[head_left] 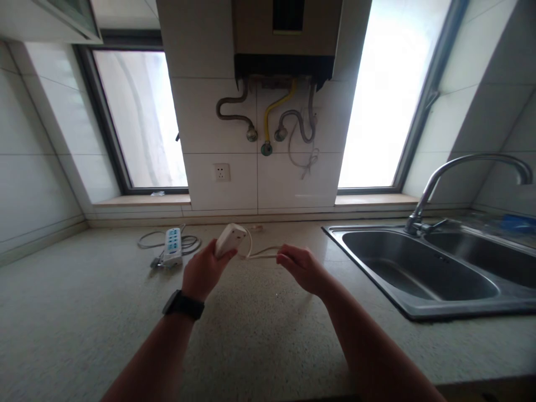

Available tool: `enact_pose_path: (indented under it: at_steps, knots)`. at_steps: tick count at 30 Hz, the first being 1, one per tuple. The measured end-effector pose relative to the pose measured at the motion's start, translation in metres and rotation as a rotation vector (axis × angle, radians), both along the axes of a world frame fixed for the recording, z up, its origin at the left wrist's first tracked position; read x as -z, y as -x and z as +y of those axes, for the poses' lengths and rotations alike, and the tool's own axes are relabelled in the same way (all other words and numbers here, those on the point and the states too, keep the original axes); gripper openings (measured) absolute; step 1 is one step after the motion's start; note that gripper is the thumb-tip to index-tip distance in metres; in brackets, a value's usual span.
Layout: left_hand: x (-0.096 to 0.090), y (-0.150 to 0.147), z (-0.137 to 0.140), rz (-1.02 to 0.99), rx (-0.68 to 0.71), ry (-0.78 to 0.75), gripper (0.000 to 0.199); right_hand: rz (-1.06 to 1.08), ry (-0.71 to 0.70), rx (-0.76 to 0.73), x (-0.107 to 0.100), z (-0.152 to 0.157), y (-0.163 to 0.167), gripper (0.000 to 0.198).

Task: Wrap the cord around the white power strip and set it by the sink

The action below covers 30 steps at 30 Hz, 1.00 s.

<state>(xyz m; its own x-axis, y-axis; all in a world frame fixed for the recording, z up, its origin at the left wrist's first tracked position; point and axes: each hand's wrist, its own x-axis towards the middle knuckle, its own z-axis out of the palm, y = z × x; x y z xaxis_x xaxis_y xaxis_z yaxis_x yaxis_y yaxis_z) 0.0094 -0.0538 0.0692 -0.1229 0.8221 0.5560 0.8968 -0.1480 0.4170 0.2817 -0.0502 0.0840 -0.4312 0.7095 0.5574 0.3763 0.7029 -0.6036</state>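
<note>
My left hand (206,269) is closed around a white power strip (230,240), tilted up over the counter, with small dark slots on its far end. From it a white cord (262,253) loops across to my right hand (299,265), whose fingers are pinched on the doubled cord. What lies inside the right fist is hidden. To the left on the counter rests a second power strip (172,245) with blue-green sockets, its grey cord (190,244) coiled beside and behind it.
The speckled counter (251,335) runs along a tiled wall with a socket (221,172). On the right is a double steel sink (410,262) with a tall faucet (427,190). A water heater (288,33) with pipes and a yellow hose (268,117) hangs between two windows.
</note>
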Motion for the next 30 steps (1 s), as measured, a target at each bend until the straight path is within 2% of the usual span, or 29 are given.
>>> enact_pose_path:
  at_steps: [3, 7, 10, 13, 15, 17, 19, 23, 26, 30]
  knots:
    - [0.001, 0.009, 0.006, -0.001, -0.11, 0.0, 0.055, -0.112, -0.025, -0.037, -0.002, -0.007, 0.009, 0.042]
    - [0.001, 0.011, 0.006, 0.039, -0.168, -0.036, 0.054, -0.203, 0.046, -0.108, -0.002, -0.011, 0.015, 0.04]
    - [0.0, 0.009, 0.003, 0.073, -0.134, -0.157, 0.045, -0.294, 0.255, -0.243, 0.002, -0.01, 0.011, 0.028]
    - [0.0, 0.006, -0.001, 0.094, 0.025, -0.328, 0.038, -0.384, 0.476, -0.356, 0.01, -0.007, 0.01, 0.023]
    - [0.0, 0.004, -0.003, 0.114, 0.145, -0.396, 0.033, -0.296, 0.508, -0.288, 0.016, -0.005, 0.013, 0.046]
    - [0.0, 0.002, -0.006, 0.134, 0.227, -0.417, 0.028, -0.094, 0.473, -0.222, 0.02, -0.003, 0.02, 0.067]
    - [0.0, -0.002, -0.008, 0.156, 0.277, -0.411, 0.026, 0.13, 0.438, -0.267, 0.02, -0.001, 0.028, 0.061]
    - [0.002, -0.009, -0.009, 0.194, 0.335, -0.393, 0.024, 0.484, 0.397, -0.355, 0.012, 0.0, 0.037, 0.03]
    - [0.002, -0.011, -0.009, 0.211, 0.333, -0.388, 0.026, 0.6, 0.449, -0.364, 0.006, -0.004, 0.037, 0.035]
    - [0.001, -0.014, -0.011, 0.228, 0.231, -0.344, 0.028, 0.676, 0.61, -0.46, 0.002, -0.011, 0.037, 0.035]
